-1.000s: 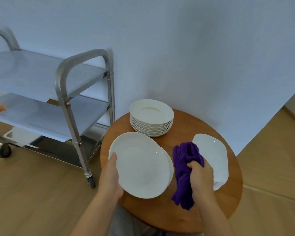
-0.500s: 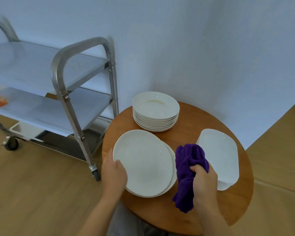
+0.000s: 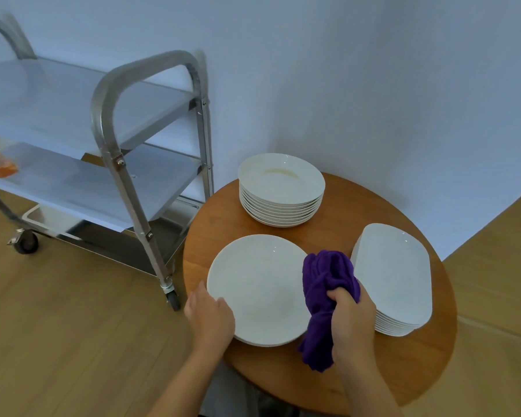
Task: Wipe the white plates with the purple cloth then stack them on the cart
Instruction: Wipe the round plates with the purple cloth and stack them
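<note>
Beside the round plate (image 3: 260,288), purple cloth (image 3: 325,305) bunched lengthwise, toward-and-away.

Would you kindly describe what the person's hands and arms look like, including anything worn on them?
Both are bare: the left hand and right hand wear no gloves, rings or watch that can be seen. The forearms show no sleeves up to the frame's lower edge. No markings are visible on either.
</note>
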A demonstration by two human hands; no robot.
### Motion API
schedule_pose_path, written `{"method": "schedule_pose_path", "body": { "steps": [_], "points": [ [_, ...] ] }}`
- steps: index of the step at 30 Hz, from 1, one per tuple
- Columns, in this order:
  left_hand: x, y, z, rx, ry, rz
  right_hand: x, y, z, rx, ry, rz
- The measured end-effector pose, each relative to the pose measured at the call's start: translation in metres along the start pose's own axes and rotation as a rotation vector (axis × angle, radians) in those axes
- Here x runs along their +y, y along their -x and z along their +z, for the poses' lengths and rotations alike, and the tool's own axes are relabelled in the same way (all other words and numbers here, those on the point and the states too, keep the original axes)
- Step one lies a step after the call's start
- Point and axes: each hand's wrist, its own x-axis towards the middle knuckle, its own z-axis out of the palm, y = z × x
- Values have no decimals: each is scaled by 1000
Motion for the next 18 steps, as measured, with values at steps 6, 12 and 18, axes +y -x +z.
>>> {"method": "schedule_pose_path", "body": {
  "steps": [6, 12, 18],
  "points": [
    [8, -5, -4, -58, 34, 50, -6, -11, 6, -3, 17, -2],
    [55, -36, -2, -36, -120, 274, -17, -32, 17, -22, 38, -20],
    [135, -94, 16, -204, 139, 234, -16, -60, 32, -22, 69, -4]
  ]
}}
